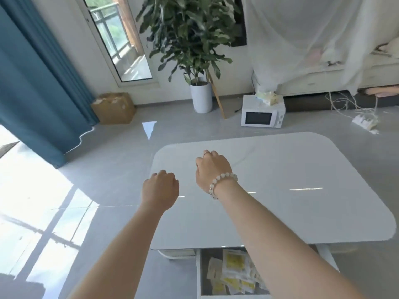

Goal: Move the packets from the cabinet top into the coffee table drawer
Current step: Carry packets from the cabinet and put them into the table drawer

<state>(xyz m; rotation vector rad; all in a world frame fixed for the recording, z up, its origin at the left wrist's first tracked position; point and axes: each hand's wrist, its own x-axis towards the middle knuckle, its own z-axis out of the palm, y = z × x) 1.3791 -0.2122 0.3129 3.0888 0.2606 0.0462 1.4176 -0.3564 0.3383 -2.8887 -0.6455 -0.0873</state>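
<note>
Yellow-and-white packets (234,275) heaped in open drawer (198,275) under coffee table (302,169) near edge, i.e. below and behind both hands. Left hand (159,189) over table's left edge, right hand (212,169) further in over top; both loosely curled, holding nothing. Drawer front runs along near edge; right forearm crosses above it, so likely nearer for closing. Cabinet not in view.

A glossy white worktop (280,169) with rounded corners stands on the grey floor (121,160). Beneath its near edge an open drawer (199,275) holds yellow-and-white packets (234,270).
</note>
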